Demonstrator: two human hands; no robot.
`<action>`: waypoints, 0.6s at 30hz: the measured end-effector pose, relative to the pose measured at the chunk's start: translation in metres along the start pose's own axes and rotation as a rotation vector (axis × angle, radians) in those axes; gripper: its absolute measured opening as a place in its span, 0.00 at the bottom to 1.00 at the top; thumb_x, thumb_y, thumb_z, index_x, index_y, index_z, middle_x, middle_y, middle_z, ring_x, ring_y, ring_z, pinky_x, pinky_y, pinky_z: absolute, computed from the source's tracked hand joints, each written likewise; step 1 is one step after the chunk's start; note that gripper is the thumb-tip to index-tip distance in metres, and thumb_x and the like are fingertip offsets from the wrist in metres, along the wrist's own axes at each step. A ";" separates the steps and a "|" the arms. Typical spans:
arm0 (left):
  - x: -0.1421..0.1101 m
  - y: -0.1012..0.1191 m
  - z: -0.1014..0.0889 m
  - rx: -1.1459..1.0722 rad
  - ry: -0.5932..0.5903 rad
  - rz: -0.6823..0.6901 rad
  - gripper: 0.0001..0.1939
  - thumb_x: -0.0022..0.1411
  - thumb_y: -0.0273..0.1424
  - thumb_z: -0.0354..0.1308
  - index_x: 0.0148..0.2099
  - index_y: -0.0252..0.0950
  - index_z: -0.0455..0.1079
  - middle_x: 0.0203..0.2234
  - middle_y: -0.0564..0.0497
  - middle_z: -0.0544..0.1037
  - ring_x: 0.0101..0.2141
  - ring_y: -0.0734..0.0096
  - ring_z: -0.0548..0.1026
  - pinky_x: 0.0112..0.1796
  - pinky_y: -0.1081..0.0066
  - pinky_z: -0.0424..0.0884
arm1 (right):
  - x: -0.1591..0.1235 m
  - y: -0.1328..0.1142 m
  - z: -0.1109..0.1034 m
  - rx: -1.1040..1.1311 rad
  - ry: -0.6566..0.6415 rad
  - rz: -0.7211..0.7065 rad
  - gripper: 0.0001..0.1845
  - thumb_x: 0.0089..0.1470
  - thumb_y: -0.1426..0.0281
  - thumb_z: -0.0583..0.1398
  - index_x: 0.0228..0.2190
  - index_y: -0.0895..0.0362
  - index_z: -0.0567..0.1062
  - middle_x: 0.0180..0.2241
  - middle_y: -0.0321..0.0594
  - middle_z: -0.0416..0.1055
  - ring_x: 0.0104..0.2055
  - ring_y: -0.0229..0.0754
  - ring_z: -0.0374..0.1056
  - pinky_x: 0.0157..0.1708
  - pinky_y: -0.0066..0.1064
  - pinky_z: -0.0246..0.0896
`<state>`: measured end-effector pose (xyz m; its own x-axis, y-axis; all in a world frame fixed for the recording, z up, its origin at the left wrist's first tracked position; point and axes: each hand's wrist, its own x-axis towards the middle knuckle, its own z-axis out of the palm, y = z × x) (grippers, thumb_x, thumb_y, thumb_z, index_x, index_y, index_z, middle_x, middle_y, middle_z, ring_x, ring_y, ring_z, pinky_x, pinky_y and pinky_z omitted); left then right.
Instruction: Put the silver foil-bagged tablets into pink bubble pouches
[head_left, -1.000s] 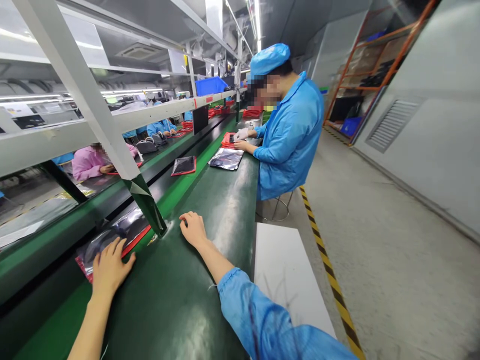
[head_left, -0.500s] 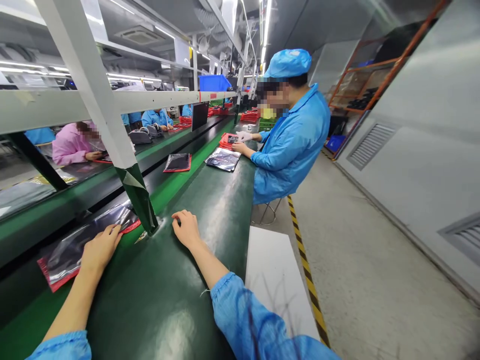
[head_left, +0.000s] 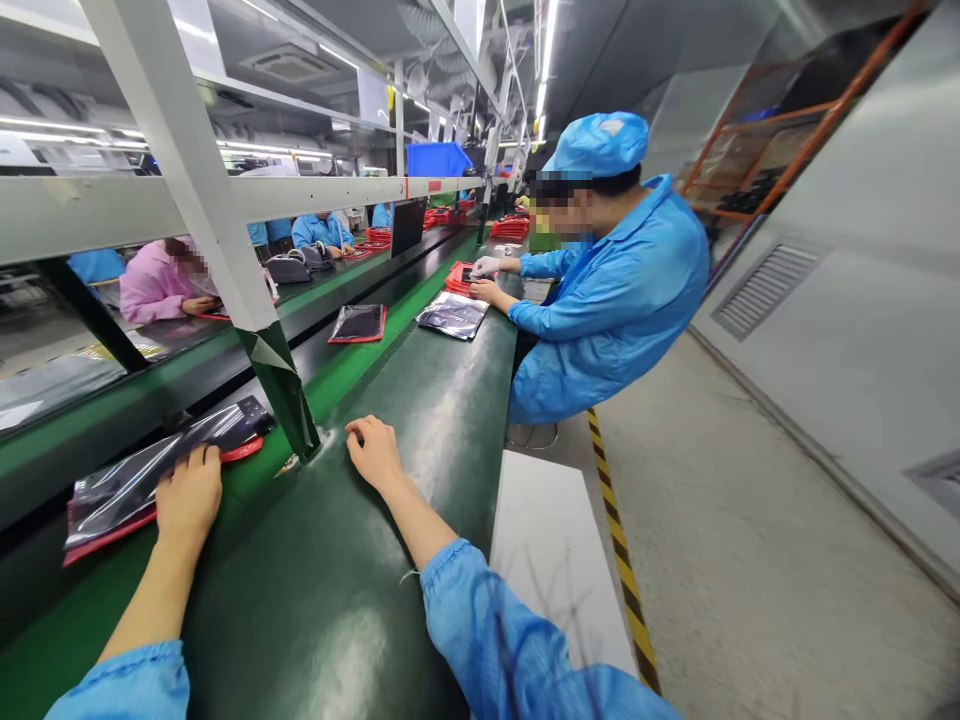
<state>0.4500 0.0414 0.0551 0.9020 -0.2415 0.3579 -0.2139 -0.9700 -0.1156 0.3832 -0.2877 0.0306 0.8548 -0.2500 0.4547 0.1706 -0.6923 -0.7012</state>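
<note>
My left hand [head_left: 187,495] grips the near edge of a red tray [head_left: 112,528] that carries a dark item in a shiny clear bag [head_left: 161,460]; the tray lies on the black conveyor belt at the left. My right hand [head_left: 373,452] rests on the green workbench [head_left: 360,600] just right of a white slanted frame post [head_left: 274,380], its fingers curled under with nothing in them.
A person in a blue coat and cap [head_left: 607,290] sits further along the bench, handling red trays. Another bagged item [head_left: 452,315] lies on the bench, and a red tray [head_left: 358,324] rides the belt. A white panel [head_left: 555,560] and a striped floor line [head_left: 622,560] lie at the right.
The red tray with the bag has slid to the left along the belt, and my left hand has gone with it, its fingers now curled on the tray edge. My right hand has stayed put.
</note>
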 end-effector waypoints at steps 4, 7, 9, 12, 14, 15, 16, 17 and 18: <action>-0.004 -0.001 0.001 -0.030 0.179 -0.131 0.26 0.81 0.36 0.37 0.62 0.27 0.71 0.50 0.32 0.79 0.49 0.41 0.77 0.47 0.49 0.74 | 0.002 0.004 0.002 0.011 0.002 -0.004 0.10 0.67 0.73 0.60 0.42 0.50 0.81 0.44 0.35 0.80 0.47 0.43 0.75 0.58 0.40 0.61; -0.013 -0.004 -0.004 -0.190 0.313 -0.224 0.24 0.80 0.37 0.41 0.60 0.28 0.73 0.49 0.32 0.80 0.48 0.42 0.76 0.49 0.50 0.71 | 0.001 0.007 0.002 0.036 -0.005 -0.006 0.11 0.66 0.73 0.59 0.41 0.50 0.82 0.44 0.37 0.80 0.48 0.45 0.75 0.57 0.41 0.62; -0.022 -0.009 -0.009 -0.249 0.367 -0.248 0.23 0.79 0.36 0.43 0.59 0.29 0.73 0.51 0.32 0.79 0.50 0.43 0.75 0.52 0.50 0.70 | 0.001 0.009 0.002 0.058 -0.008 -0.005 0.11 0.65 0.73 0.59 0.41 0.50 0.82 0.44 0.38 0.80 0.47 0.45 0.75 0.57 0.42 0.62; -0.038 -0.017 -0.017 -0.278 0.431 -0.256 0.20 0.78 0.34 0.44 0.58 0.31 0.73 0.53 0.34 0.79 0.53 0.48 0.75 0.56 0.52 0.69 | 0.002 0.011 0.002 0.090 -0.014 -0.007 0.11 0.65 0.72 0.58 0.41 0.51 0.82 0.44 0.39 0.79 0.46 0.46 0.75 0.57 0.41 0.64; -0.050 -0.021 -0.026 -0.321 0.495 -0.267 0.18 0.77 0.34 0.45 0.56 0.32 0.72 0.52 0.35 0.80 0.53 0.50 0.75 0.57 0.54 0.69 | 0.003 0.011 0.002 0.103 -0.017 -0.010 0.12 0.65 0.71 0.57 0.41 0.51 0.81 0.44 0.39 0.79 0.44 0.45 0.75 0.55 0.41 0.65; -0.056 -0.022 -0.032 -0.346 0.532 -0.276 0.17 0.76 0.34 0.45 0.55 0.32 0.72 0.51 0.35 0.80 0.52 0.51 0.76 0.57 0.54 0.69 | 0.003 0.011 0.002 0.108 -0.017 -0.011 0.12 0.65 0.70 0.57 0.41 0.51 0.81 0.44 0.39 0.79 0.43 0.45 0.75 0.54 0.40 0.65; -0.062 -0.023 -0.039 -0.371 0.569 -0.287 0.17 0.76 0.34 0.45 0.55 0.32 0.72 0.51 0.36 0.80 0.52 0.51 0.76 0.57 0.54 0.69 | 0.004 0.011 0.001 0.111 -0.016 -0.011 0.12 0.65 0.70 0.57 0.41 0.51 0.81 0.43 0.39 0.79 0.43 0.45 0.75 0.54 0.40 0.66; -0.068 -0.024 -0.048 -0.395 0.606 -0.302 0.17 0.76 0.34 0.46 0.54 0.32 0.72 0.51 0.36 0.80 0.52 0.52 0.76 0.57 0.55 0.70 | 0.004 0.011 0.001 0.114 -0.015 -0.012 0.12 0.65 0.70 0.56 0.41 0.51 0.81 0.43 0.39 0.79 0.43 0.45 0.75 0.54 0.40 0.66; -0.074 -0.024 -0.057 -0.419 0.641 -0.318 0.17 0.76 0.35 0.46 0.54 0.33 0.71 0.50 0.37 0.79 0.51 0.52 0.76 0.57 0.55 0.70 | 0.004 0.011 0.001 0.117 -0.012 -0.011 0.12 0.64 0.70 0.56 0.41 0.51 0.81 0.43 0.39 0.79 0.42 0.45 0.75 0.54 0.40 0.66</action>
<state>0.3667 0.0808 0.0838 0.5816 0.2000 0.7885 -0.2206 -0.8942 0.3895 0.3889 -0.2955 0.0247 0.8583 -0.2339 0.4567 0.2354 -0.6113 -0.7556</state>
